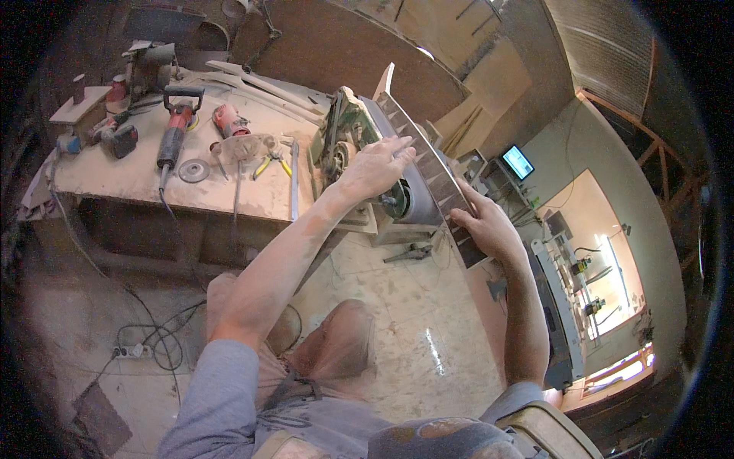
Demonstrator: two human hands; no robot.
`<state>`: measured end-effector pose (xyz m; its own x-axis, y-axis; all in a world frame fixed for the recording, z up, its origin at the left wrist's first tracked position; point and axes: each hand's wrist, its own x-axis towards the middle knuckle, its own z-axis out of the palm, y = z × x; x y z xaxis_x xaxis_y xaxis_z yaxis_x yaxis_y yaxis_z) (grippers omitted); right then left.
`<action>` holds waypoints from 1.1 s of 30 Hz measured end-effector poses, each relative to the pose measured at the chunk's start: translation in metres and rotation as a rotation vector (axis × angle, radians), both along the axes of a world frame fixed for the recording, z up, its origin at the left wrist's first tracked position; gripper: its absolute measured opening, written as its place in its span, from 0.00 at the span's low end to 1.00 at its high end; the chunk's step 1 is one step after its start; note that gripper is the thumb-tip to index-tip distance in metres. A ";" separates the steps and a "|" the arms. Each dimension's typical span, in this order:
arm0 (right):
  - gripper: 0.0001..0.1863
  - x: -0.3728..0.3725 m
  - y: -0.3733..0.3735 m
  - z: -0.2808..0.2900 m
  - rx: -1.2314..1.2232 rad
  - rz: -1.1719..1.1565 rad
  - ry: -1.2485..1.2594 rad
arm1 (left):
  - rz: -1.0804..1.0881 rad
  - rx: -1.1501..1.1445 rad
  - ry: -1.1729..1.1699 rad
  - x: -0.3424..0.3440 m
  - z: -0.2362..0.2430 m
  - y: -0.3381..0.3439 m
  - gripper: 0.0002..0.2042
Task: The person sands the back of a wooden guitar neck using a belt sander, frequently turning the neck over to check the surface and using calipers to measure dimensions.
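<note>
A long flat board point(438, 182), dark with light wedge-shaped marks along its face, stands slantwise beside a belt sander point(419, 200). My left hand point(378, 166) reaches over the sander, fingers bent against the board's upper half. At the lower end my right hand point(489, 224) grips the board, thumb on the dark face and the other fingers partly hidden behind it. The board's far side lies close along the grey sanding belt; whether the two touch, I cannot tell.
On the dusty workbench point(252, 195) at left lie an angle grinder point(177, 126), a red power tool point(229, 120), yellow-handled pliers point(273, 164), a caliper point(294, 180) and a disc point(193, 170). Cables and a power strip point(134, 351) lie on the floor. A lit screen point(518, 162) stands at right.
</note>
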<state>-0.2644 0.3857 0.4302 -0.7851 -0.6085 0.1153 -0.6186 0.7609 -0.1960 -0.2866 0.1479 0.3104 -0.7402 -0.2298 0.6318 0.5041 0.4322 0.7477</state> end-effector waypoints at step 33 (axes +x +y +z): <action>0.43 -0.009 0.178 -0.035 -0.281 0.045 0.268 | 0.091 -0.709 0.816 0.001 0.133 0.040 0.14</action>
<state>-0.2733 0.5640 0.3950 -0.6777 -0.5576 0.4794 -0.7079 0.6712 -0.2200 -0.2857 0.1882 0.4434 -0.0353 0.3485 0.9366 0.6802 0.6950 -0.2330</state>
